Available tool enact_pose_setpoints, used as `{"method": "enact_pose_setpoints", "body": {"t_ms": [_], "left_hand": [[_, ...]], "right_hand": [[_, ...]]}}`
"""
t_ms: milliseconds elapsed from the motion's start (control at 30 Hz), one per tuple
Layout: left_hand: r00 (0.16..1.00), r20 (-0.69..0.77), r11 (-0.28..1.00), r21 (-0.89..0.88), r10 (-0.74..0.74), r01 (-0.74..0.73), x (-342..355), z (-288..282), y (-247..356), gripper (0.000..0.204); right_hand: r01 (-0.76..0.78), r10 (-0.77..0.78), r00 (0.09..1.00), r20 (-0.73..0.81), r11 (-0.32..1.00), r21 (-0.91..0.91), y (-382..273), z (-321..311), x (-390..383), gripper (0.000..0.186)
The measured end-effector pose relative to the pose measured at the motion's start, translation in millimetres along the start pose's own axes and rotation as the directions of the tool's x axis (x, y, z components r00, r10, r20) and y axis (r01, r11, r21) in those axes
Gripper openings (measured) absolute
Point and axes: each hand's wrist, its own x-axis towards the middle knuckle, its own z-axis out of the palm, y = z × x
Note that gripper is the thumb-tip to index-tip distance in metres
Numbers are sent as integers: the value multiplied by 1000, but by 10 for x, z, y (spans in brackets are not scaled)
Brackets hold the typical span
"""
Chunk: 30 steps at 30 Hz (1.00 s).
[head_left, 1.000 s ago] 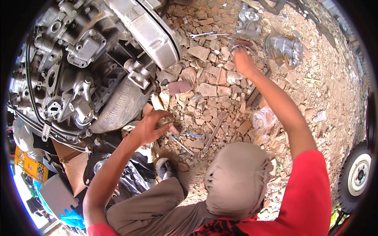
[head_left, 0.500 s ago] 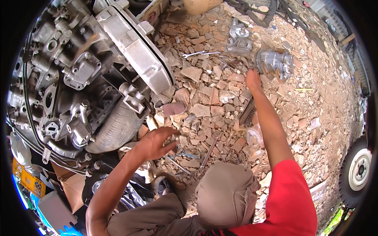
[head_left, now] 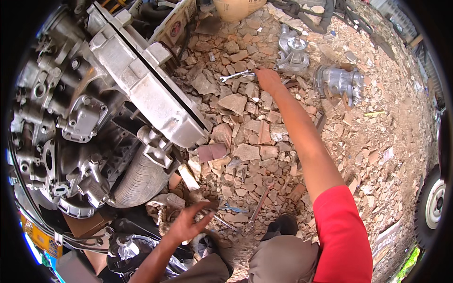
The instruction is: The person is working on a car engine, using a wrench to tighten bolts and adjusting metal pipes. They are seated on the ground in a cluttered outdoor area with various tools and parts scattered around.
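My right hand (head_left: 268, 78) reaches to the steel wrenches (head_left: 233, 76) on the rubble, fingers curled at their ends; what is in its grip is hidden. Beyond it stand an aluminium housing with a hub (head_left: 293, 55) and a larger metal housing (head_left: 338, 82). My left hand (head_left: 191, 221) is lower down, fingers apart and slightly bent, above a steel rod (head_left: 225, 222) and blue strips (head_left: 233, 209). A long rusty bar (head_left: 261, 202) lies to its right.
A large engine (head_left: 85, 118) fills the left, above a tyre (head_left: 138, 184). A crate (head_left: 174, 26), a tan container (head_left: 236, 6) and dark chain-like coils (head_left: 321, 19) are at the back. A wheel (head_left: 433, 205) stands far right, black plastic (head_left: 141, 250) lower left.
My right hand has moved leftward to the wrenches. My left hand has moved lower in the view, fingers still apart. The view has shifted, showing more beyond the engine.
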Motion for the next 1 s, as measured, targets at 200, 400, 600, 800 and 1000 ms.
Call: {"method": "enact_pose_setpoints", "body": {"t_ms": [200,400,600,800,1000], "left_hand": [[982,-71,976,-146,-172,161,-115,-46,-9,28],[983,-70,976,-154,-169,157,-40,30,-3,25],[976,-17,967,-146,-215,210,144,108,150,28],[991,-7,967,-217,-135,130,315,212,170,28],[987,54,956,-244,-152,160,444,357,153,27]], "right_hand": [[99,-99,993,60,995,16,90,71,179,23],[119,-143,986,91,967,227,-153,189,462,23],[-118,100,965,241,991,64,-311,107,544,19],[-127,67,984,164,913,388,40,-194,248,30],[-435,567,805,175,363,824,627,-245,-79,50]]}}
